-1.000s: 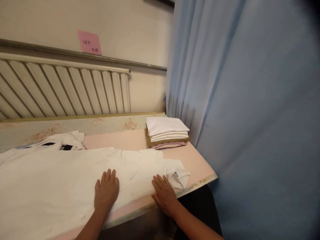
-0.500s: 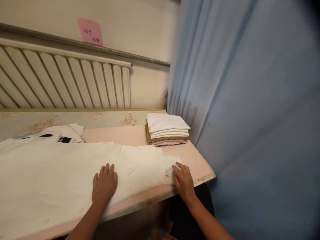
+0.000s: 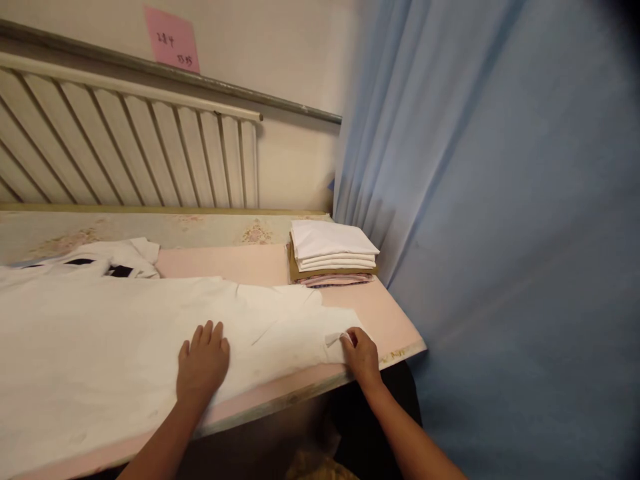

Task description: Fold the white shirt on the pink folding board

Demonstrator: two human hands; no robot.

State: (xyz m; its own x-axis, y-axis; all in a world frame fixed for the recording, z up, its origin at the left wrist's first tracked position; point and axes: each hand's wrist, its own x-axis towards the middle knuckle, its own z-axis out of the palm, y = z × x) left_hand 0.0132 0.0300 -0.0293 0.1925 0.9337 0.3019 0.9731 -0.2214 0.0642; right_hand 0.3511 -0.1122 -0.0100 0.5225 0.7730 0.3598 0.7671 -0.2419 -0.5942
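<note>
The white garment (image 3: 120, 347) lies spread along the worktop (image 3: 393, 323). The left hand (image 3: 203, 363) rests flat on it, gripping nothing; the right hand (image 3: 361, 357) pinches its right end. Behind that end sits a folded stack (image 3: 334, 250), near the blue curtain (image 3: 490, 233). A rumpled white cloth (image 3: 135, 251) with black patches lies farther left, before the radiator (image 3: 150, 150).

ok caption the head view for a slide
Left hand resting on white cloth, right hand pinching its narrow end.

Garment (image 3: 115, 347) before 1 cloth stack (image 3: 334, 250)
</note>
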